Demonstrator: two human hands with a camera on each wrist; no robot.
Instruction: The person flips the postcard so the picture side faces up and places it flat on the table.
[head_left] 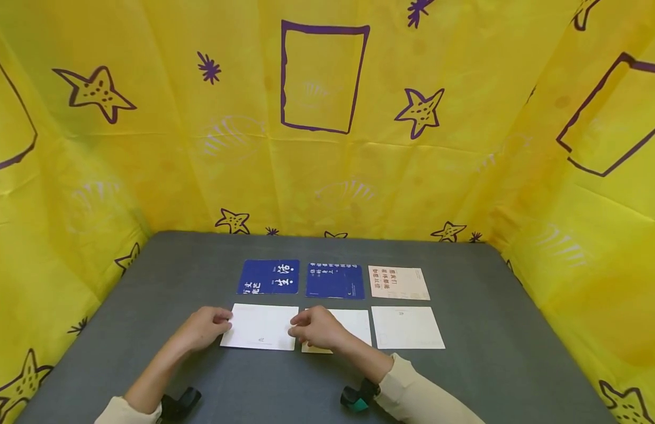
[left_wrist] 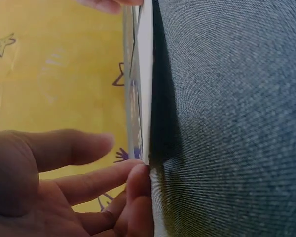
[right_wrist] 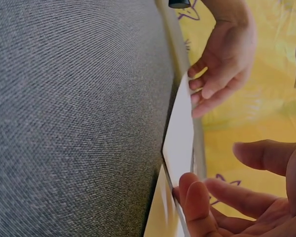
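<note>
A white card [head_left: 260, 325] lies in the near row's left place, a small print at its lower edge. My left hand [head_left: 202, 328] touches this card's left edge with its fingertips; in the left wrist view the thumb [left_wrist: 74, 146] stays apart from it. At the opposite edge is my right hand [head_left: 321, 328], fingertips against the card and thumb [right_wrist: 264, 154] lifted away. A second pale card [head_left: 356, 325] lies partly hidden under the right hand and forearm. Beside it sits a third whitish card [head_left: 408, 327].
Behind the near row lie a blue card with white characters [head_left: 268, 277], another blue card [head_left: 335, 282] and a pale pink printed card [head_left: 398, 283]. The grey table [head_left: 491, 353] is enclosed by yellow cloth [head_left: 327, 171] with purple drawings.
</note>
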